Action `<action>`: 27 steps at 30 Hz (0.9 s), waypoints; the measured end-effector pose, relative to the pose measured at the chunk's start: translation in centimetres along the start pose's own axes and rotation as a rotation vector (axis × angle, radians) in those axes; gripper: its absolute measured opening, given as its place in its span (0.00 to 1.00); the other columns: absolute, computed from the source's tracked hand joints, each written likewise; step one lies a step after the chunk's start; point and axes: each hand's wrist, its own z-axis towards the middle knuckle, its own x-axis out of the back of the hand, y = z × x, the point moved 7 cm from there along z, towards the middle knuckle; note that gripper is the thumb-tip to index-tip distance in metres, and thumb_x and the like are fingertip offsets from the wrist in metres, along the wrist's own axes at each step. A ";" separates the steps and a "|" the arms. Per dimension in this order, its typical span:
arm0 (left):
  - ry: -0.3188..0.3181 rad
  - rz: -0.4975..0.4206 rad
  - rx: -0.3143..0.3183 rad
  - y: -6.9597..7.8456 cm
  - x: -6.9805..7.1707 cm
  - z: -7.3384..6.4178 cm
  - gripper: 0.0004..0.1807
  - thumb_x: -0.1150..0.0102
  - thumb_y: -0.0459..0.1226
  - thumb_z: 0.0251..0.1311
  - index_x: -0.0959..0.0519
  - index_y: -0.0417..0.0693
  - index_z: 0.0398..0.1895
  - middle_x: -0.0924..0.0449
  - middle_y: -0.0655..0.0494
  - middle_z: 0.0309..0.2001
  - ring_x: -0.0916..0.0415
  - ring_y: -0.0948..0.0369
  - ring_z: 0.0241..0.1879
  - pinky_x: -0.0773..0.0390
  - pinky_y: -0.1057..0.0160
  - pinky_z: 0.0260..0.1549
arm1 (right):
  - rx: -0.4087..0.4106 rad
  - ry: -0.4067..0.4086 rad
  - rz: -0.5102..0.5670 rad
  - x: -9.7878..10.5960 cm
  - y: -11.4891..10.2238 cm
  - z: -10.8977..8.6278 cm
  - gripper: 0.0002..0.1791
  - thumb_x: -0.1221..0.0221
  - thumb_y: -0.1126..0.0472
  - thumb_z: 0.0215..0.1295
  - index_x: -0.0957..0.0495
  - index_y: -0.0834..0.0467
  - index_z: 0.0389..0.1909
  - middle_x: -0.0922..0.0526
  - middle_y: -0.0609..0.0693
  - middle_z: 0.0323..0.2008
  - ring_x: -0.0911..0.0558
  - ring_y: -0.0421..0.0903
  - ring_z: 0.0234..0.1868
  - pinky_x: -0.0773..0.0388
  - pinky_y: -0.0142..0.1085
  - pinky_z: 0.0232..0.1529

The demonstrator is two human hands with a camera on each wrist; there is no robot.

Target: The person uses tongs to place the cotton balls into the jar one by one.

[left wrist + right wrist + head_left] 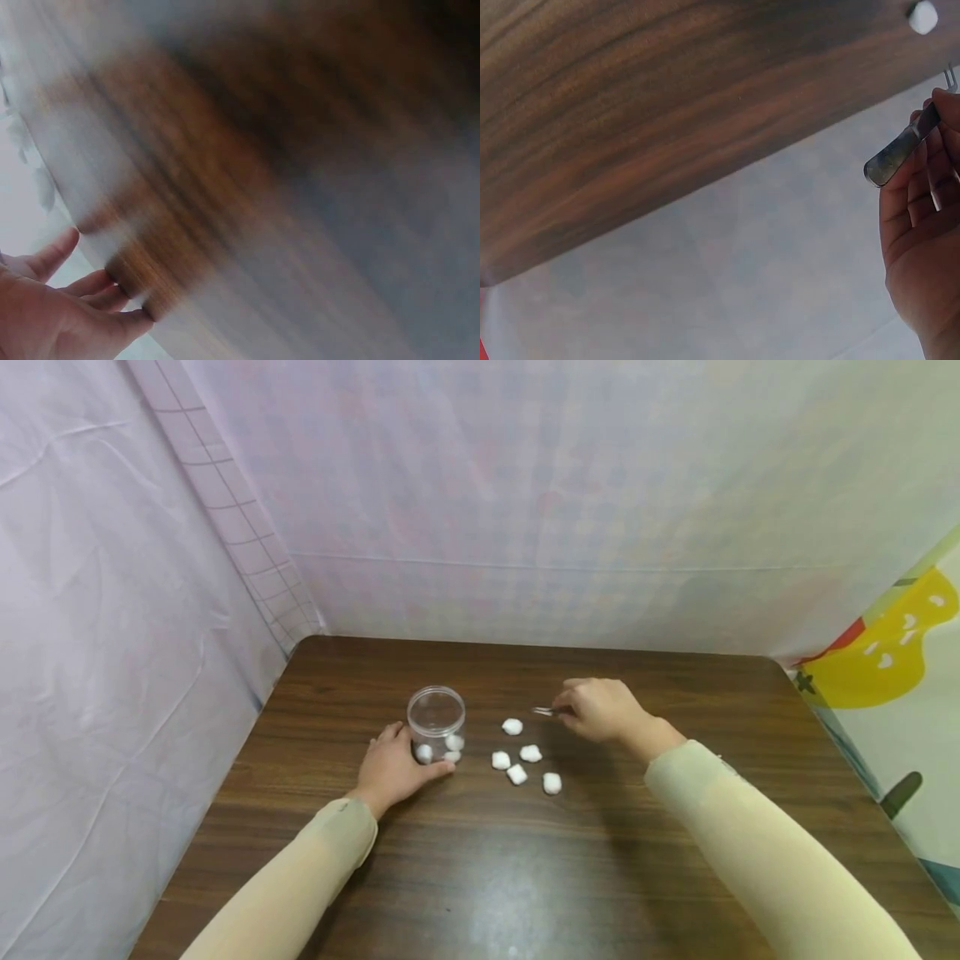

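Observation:
My left hand [393,764] grips the lower left side of a clear, lidless jar [437,720], thumb along its front and fingers along its left side. Several white cotton balls [453,742] lie at the bottom of the jar. To the right, my right hand [600,708] pinches small metal tweezers [544,711] above the table, their two tips pointing left and empty. In the right wrist view the broad rear end of the tweezers [891,160] sticks out past the fingers. Nearest the tips is one cotton ball [512,727], with several others [517,774] in a loose group closer to me.
Everything stands on a dark wood-grain table [480,852] with rounded far corners. Pale curtain cloth [525,527] hangs along its far side, with more at the left. On the right is a panel with a yellow printed shape [870,668].

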 end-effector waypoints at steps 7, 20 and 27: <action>-0.005 0.003 -0.001 0.0 0.0 0.0 0.55 0.42 0.72 0.35 0.34 0.45 0.62 0.36 0.41 0.61 0.44 0.48 0.63 0.49 0.42 0.61 | -0.003 -0.027 0.017 -1.6 0.0 0.1 0.10 0.38 0.56 0.52 0.16 0.49 0.36 0.24 0.41 0.32 0.22 0.42 0.28 0.25 0.40 0.22; -0.003 -0.004 0.001 0.1 0.0 0.1 0.54 0.41 0.71 0.35 0.34 0.46 0.62 0.36 0.43 0.61 0.43 0.49 0.62 0.49 0.42 0.61 | 0.006 -0.055 0.024 -2.6 -1.0 0.8 0.10 0.38 0.56 0.53 0.16 0.50 0.37 0.26 0.41 0.31 0.22 0.44 0.29 0.24 0.41 0.23; -0.008 -0.001 0.004 0.2 0.1 -0.1 0.54 0.41 0.71 0.36 0.35 0.46 0.63 0.36 0.42 0.61 0.43 0.48 0.63 0.48 0.42 0.61 | 0.002 -0.090 0.035 -3.2 -1.4 1.1 0.11 0.38 0.57 0.54 0.16 0.51 0.39 0.25 0.42 0.31 0.22 0.44 0.30 0.23 0.41 0.25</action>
